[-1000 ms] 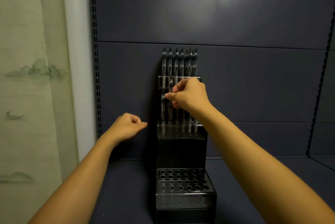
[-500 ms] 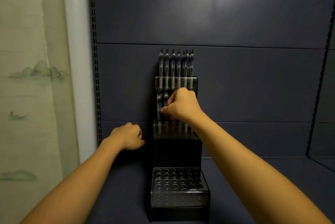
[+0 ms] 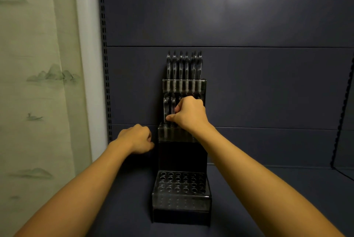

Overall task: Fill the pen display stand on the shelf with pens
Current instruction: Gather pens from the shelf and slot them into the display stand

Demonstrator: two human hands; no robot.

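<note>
A black, stepped pen display stand (image 3: pixel 182 156) with clear plastic tiers stands on the matte dark blue shelf (image 3: pixel 268 188) against the far back panel; its top tier holds 6 upright clear-barrelled pens with black clips (image 3: pixel 183 66), and its near tier is a grid of round, unfilled holes. The right hand (image 3: pixel 188 114) is at the middle tier, fingers curled and pinching a slim clear pen (image 3: pixel 173 110) that stands beside another at the tier's left end. The left hand (image 3: pixel 137 139) is a loose fist holding nothing, just left of the stand.
</note>
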